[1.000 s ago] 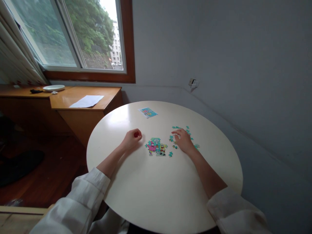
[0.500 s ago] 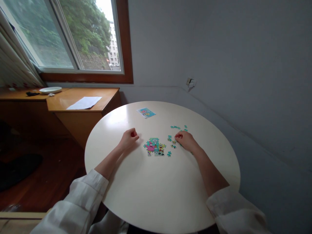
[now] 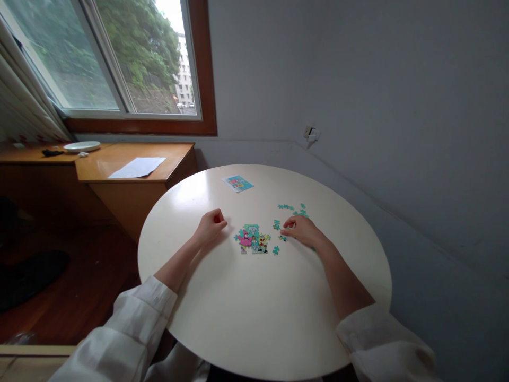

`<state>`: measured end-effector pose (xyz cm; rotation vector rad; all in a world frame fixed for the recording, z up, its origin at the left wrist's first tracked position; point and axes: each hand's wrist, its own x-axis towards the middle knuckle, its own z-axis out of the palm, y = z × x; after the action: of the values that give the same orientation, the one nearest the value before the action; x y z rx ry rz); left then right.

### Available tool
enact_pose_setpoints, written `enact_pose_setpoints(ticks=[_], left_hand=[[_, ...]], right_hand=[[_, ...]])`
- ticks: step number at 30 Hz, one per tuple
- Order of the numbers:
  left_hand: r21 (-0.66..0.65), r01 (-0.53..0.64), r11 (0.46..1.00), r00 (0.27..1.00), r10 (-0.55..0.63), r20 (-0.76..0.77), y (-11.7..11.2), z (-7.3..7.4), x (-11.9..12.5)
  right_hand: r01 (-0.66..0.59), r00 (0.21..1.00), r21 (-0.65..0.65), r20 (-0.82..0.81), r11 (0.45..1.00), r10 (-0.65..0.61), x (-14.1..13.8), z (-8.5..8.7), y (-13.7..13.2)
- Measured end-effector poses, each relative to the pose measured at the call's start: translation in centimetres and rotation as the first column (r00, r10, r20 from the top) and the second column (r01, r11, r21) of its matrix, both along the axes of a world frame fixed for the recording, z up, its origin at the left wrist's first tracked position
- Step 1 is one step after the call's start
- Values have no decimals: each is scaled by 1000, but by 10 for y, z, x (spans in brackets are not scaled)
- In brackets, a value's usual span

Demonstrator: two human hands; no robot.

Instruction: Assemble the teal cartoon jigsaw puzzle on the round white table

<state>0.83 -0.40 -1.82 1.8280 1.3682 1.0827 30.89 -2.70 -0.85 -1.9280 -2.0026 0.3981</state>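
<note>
A partly joined cartoon jigsaw puzzle [image 3: 253, 240] lies on the white round table [image 3: 238, 307], between my hands. To its left, my left hand [image 3: 211, 223] rests loosely curled, with no object visible in it. My right hand [image 3: 301, 230] is over the loose pieces on the right, thumb and forefinger a little apart. Its fingertips are at a small piece they mostly cover; whether they touch it I cannot tell. Close by lie a patterned puzzle piece [image 3: 282, 238], a green puzzle piece [image 3: 275, 250] and further pieces left of the fingertips.
Several green puzzle pieces [image 3: 286, 207] lie beyond my right hand. A small picture card [image 3: 238, 183] with a similar cartoon is near the table's far edge. On the left stands a wooden desk [image 3: 175, 162] with a paper sheet [image 3: 137, 167] and a white plate [image 3: 82, 146].
My right hand has shifted slightly down and toward me, its thumb and forefinger parting over a small piece that was visible before. The left hand stays in place.
</note>
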Motion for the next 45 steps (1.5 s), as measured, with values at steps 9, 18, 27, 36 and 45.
enact_pose_setpoints(ticks=[9,18,27,36,45], left_hand=[[2,-14,1000,1000,15,-25,-1,2,1],[0,-14,1000,999,14,-34,-4,5,2],[3,-9,1000,999,9,-35,-2,1,1],[7,-11,1000,999,11,-49,-2,2,1],[-6,-5,1000,998,5,-55,-1,0,1]], right_hand=[[11,1000,-5,-27,1000,-12,-6,6,-5],[-38,995,-45,-91,998,34,-8,7,-6],[-81,996,-47,-31,996,79,-6,5,-4],[-80,996,-33,-45,996,79,-8,6,-5],[-124,965,-3,-232,992,120,-10,5,-6]])
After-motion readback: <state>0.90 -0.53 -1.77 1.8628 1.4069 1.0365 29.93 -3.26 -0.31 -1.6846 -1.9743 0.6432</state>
